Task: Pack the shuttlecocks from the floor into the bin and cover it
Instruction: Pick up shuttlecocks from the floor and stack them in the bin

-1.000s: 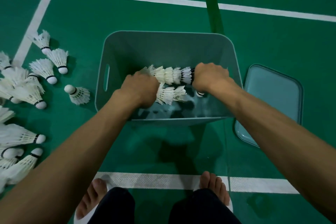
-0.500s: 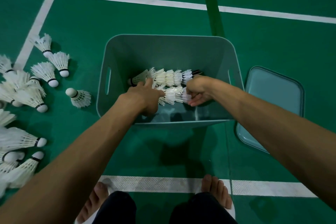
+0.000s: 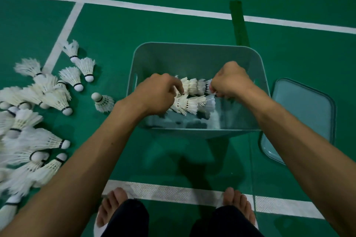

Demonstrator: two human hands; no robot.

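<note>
A grey-teal plastic bin (image 3: 192, 44) stands on the green court floor in front of me. Inside it lie two rows of nested white shuttlecocks, an upper row (image 3: 193, 86) and a lower row (image 3: 189, 104). My left hand (image 3: 157, 96) reaches in from the left, its curled fingers pinching the left end of the upper row. At the right end of the rows my right hand (image 3: 232, 81) is a fist that grips the upper row's end. The bin's matching lid (image 3: 305, 113) lies flat on the floor to the right of the bin.
Several loose white shuttlecocks (image 3: 38, 121) lie scattered on the floor left of the bin, the nearest one (image 3: 102, 102) close to its left wall. White court lines cross the floor. My bare feet (image 3: 111, 209) stand on the near line.
My right hand has turned from palm-up beside the lower row into a fist at the upper row's right end. My left hand's fingers have curled onto that row's left end. Both hands sit slightly higher.
</note>
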